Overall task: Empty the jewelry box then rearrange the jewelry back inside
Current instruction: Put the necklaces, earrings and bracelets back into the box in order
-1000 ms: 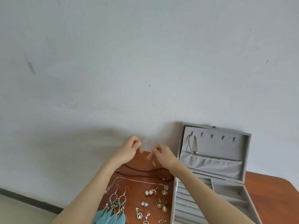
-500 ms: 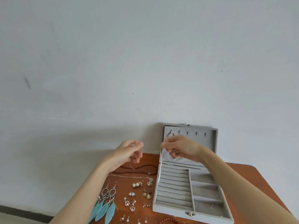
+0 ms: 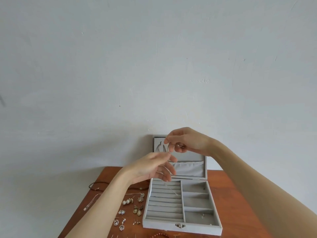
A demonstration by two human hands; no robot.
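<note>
— Grey jewelry box (image 3: 181,227) open on the brown worktop (image 3: 240,203), lid (image 3: 188,169) propped upright near the wall (image 3: 154,66)?

— Yes. Thin chains (image 3: 160,147) hanging from hooks at the lid's upper left; a soft pocket (image 3: 188,168) across the lid's lower part. Ring rolls (image 3: 164,203) filling the left half of the base, three square compartments (image 3: 197,202) down the right. A tiny piece in the far compartment, another small one in the near compartment; too small to name.

— And the rest of the jewelry?

— Laid out on the worktop left of the box: pearl earrings (image 3: 126,202), oval drop earrings (image 3: 138,210), small sparkly studs (image 3: 121,211), dangling crystal pair (image 3: 119,224), a silver necklace (image 3: 92,201), a dark bead strand (image 3: 97,184) farther back. A reddish beaded piece (image 3: 159,235) at the front edge, just before the box.

— Hands?

— Right hand (image 3: 187,140) raised in front of the lid's hooks, thumb and forefinger pinched together, apparently on a fine chain there; the other fingers curled, something small and dark tucked in them. Left hand (image 3: 154,167) lower, over the box's back-left corner, fingers loosely spread and relaxed, gripping nothing visible.

— Room to move?

— Bare wood right of the box out to the worktop's edge; little spare space on the left among the earrings. Both forearms crossing in from the bottom corners.
</note>
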